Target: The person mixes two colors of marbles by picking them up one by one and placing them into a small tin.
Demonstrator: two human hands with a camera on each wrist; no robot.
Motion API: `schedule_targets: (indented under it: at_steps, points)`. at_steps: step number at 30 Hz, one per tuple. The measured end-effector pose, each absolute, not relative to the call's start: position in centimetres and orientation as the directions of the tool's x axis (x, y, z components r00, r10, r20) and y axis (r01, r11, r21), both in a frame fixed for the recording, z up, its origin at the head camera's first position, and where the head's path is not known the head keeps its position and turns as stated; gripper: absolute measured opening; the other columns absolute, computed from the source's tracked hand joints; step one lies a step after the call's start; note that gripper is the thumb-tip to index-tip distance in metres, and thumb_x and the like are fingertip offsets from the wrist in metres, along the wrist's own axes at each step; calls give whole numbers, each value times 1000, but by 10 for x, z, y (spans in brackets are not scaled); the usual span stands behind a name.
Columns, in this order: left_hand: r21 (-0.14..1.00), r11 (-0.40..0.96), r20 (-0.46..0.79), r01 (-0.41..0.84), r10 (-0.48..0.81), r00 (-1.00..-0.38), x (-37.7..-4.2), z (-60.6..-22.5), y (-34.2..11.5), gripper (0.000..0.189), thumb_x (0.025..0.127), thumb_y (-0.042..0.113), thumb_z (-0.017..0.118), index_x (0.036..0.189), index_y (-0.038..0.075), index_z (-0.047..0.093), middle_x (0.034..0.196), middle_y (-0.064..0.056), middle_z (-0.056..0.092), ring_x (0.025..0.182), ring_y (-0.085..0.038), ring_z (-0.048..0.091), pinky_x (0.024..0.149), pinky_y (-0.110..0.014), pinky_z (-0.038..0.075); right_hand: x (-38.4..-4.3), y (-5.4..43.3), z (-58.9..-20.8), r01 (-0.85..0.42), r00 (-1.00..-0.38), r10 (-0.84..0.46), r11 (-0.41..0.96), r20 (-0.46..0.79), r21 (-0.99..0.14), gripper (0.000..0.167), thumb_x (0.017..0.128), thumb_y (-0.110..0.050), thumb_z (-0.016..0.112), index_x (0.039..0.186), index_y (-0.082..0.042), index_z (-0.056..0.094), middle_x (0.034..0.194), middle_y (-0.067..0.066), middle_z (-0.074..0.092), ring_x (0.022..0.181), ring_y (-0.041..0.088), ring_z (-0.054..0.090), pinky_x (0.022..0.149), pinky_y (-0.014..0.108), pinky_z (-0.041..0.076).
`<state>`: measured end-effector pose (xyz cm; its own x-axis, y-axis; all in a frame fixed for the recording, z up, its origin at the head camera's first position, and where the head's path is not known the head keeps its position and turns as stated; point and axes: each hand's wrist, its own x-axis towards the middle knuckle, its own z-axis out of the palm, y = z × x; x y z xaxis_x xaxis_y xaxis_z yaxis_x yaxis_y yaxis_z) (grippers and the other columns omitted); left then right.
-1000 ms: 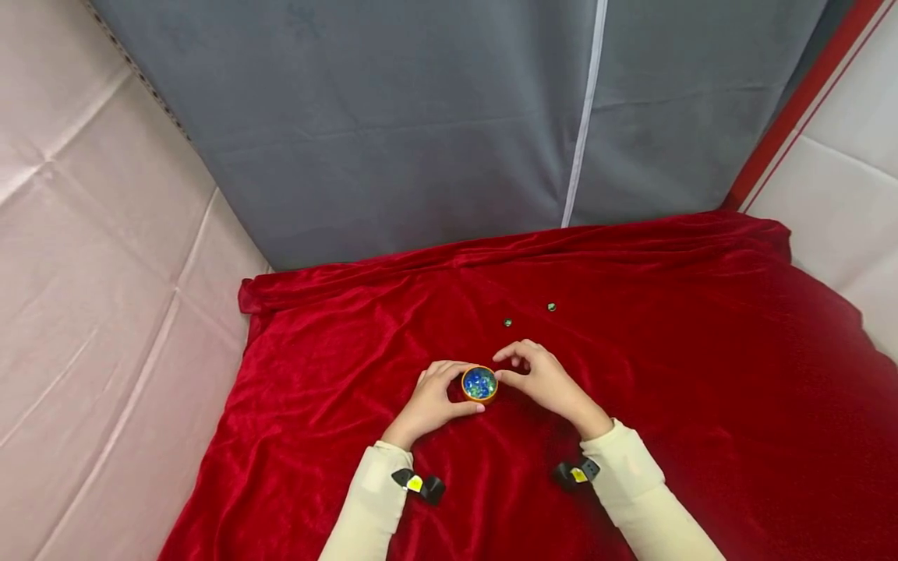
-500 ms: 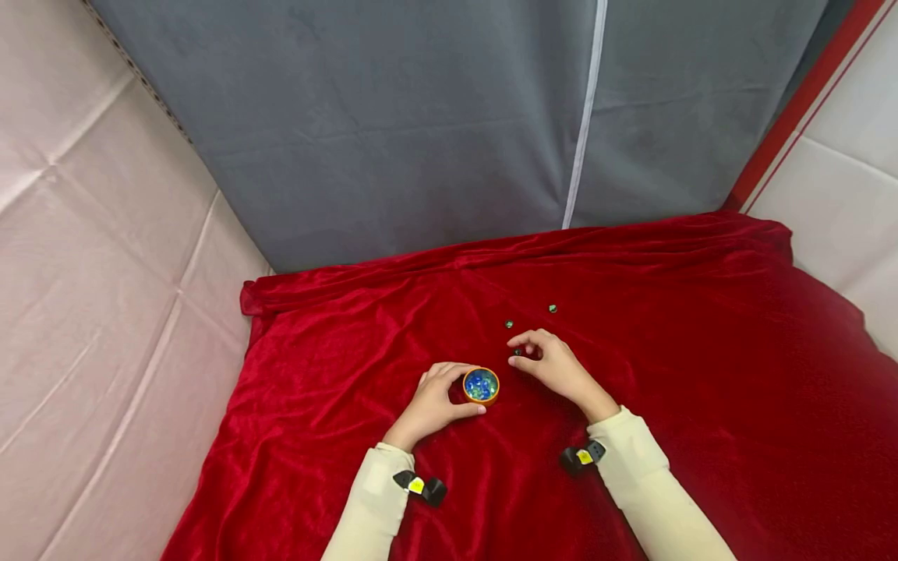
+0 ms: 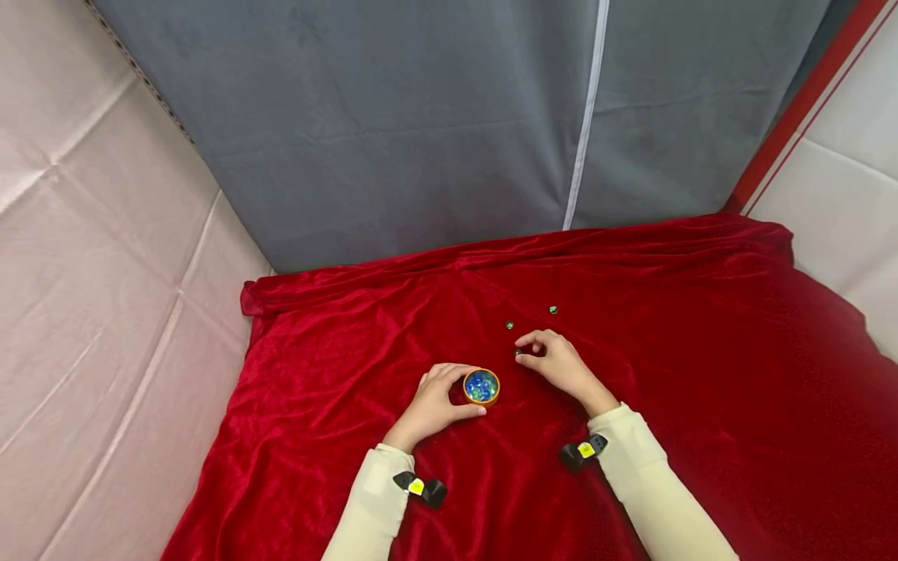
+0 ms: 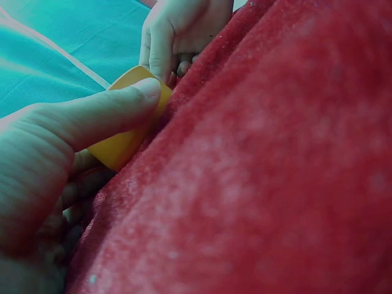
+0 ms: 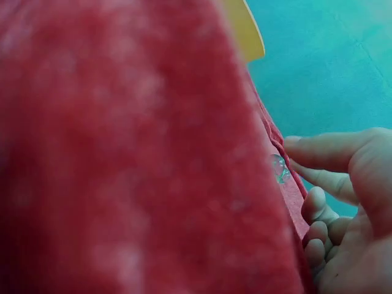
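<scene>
My left hand point(image 3: 433, 399) holds a small orange-yellow bowl point(image 3: 496, 396) on the red cloth, thumb on the near side and fingers round the far side. Inside it are several blue and green glass marbles point(image 3: 481, 385). In the left wrist view, the thumb presses along the yellow outer wall point(image 4: 116, 147). My right hand point(image 3: 557, 365) is at the cloth right of the bowl, thumb and index finger bent and apart. A clear marble with green swirls point(image 5: 280, 169) rests on the cloth right at those fingertips. The bowl's contents are out of sight in both wrist views.
Two more greenish marbles lie beyond the right hand, one nearer point(image 3: 509, 325) and one farther off point(image 3: 553, 309). Wrinkled red velvet point(image 3: 337, 366) covers the table. Grey curtain point(image 3: 393, 140) hangs behind, with pale panels point(image 3: 98, 312) at the sides.
My right hand has moved from the bowl's rim to the right and slightly away, where a marble now shows at its fingertips. The left hand stays round the bowl.
</scene>
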<state>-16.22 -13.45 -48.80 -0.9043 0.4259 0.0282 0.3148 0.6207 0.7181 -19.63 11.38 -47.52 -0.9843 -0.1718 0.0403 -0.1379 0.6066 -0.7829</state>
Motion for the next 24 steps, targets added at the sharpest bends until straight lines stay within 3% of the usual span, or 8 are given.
schedule_targets:
  at_steps: [16, 24]
  points:
    - [705, 626, 48, 333, 427, -903, -163, -488, -135, 61, 72, 37, 83, 126, 20, 62, 127, 0, 60, 123, -20, 46, 102, -45, 31, -200, 110, -477, -160, -983, -171, 647, 62, -746, 14, 83, -10, 71, 96, -5, 72, 80, 7, 56, 78, 17, 48, 71, 30, 38]
    - [697, 630, 51, 343, 434, -899, -163, -491, -135, 61, 73, 38, 82, 127, 20, 61, 128, 0, 59, 123, -20, 46, 102, -44, 32, -198, 110, -477, -133, -987, -157, 636, 42, -760, 14, 87, -10, 69, 99, -5, 71, 83, 7, 57, 79, 18, 49, 72, 30, 38]
